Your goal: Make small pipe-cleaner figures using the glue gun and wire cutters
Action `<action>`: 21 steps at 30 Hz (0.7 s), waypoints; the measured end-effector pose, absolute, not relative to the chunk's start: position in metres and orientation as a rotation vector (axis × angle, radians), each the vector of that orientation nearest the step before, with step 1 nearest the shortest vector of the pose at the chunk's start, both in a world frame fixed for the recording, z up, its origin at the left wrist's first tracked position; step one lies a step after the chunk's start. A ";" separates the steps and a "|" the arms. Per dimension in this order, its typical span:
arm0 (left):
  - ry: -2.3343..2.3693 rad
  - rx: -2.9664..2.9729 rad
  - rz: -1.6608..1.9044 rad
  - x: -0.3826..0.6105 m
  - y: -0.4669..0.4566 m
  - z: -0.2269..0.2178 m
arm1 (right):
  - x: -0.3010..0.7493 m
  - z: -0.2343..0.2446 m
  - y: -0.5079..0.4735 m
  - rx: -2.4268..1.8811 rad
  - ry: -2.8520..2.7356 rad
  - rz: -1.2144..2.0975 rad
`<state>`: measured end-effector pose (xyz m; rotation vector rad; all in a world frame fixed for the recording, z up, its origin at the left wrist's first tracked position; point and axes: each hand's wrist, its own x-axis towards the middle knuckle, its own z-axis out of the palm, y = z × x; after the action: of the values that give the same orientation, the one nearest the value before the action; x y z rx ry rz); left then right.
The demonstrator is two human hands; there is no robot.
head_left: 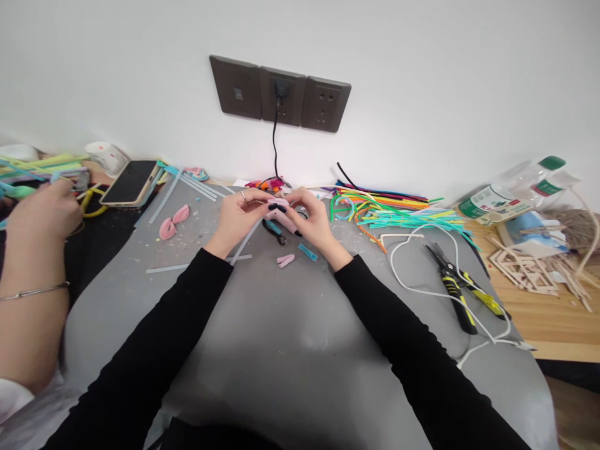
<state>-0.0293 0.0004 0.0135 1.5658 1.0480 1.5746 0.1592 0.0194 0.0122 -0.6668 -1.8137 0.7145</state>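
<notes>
Pink piece (285,222) is pinched between both inward-angled hands (238,217) (315,220).

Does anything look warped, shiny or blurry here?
Head view: pale glare and soft shadow on the gray mat; head view: brown wall panels taper downward, perhaps lens or perspective; head view: held pink piece looks slightly soft.

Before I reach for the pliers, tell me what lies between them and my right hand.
In the head view, from your right hand to the pliers, an orange pipe cleaner comes first, then the white cable.
</notes>
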 end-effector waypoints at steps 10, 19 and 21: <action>1.060 1.551 1.562 -0.031 0.001 0.013 | 0.160 0.013 0.018 -0.628 -1.820 0.689; 1.066 1.556 1.552 -0.032 0.000 0.012 | 0.160 0.014 0.017 -0.688 -1.840 0.674; 1.072 1.559 1.544 -0.032 0.001 0.011 | 0.161 0.014 0.017 -0.678 -1.840 0.672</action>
<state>-0.0324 0.0006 0.0111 1.5593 1.0720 1.5441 0.1605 0.0165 0.0145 -0.6783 -1.8399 0.6718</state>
